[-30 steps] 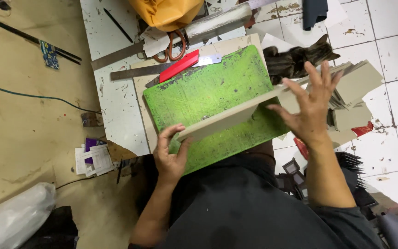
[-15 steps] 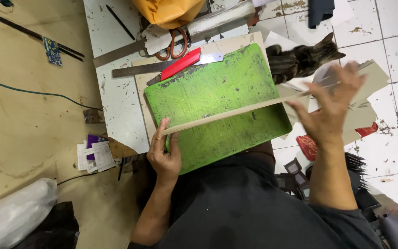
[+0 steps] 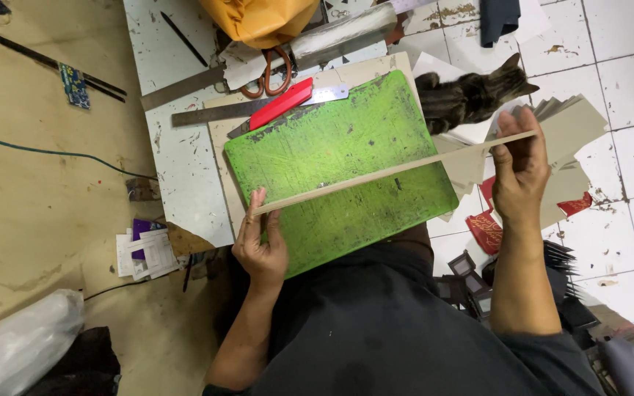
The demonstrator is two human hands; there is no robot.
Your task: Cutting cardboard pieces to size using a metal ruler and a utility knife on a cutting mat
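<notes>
Above the green mat point(image 3: 346, 154), each hand's grip, left point(image 3: 260, 246), right point(image 3: 519, 172), pinches one board point(image 3: 394, 172) end.

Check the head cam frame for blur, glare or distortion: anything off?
Head view: mostly sharp; the scratches on the green cutting mat read clearly. Lighting is flat and even, shadows soft. Mild sheen on the steel ruler, no blown glare. The left hand and right hand holding the cardboard sheet show little motion blur. Tile lines bend slightly towards the frame edges.
</notes>
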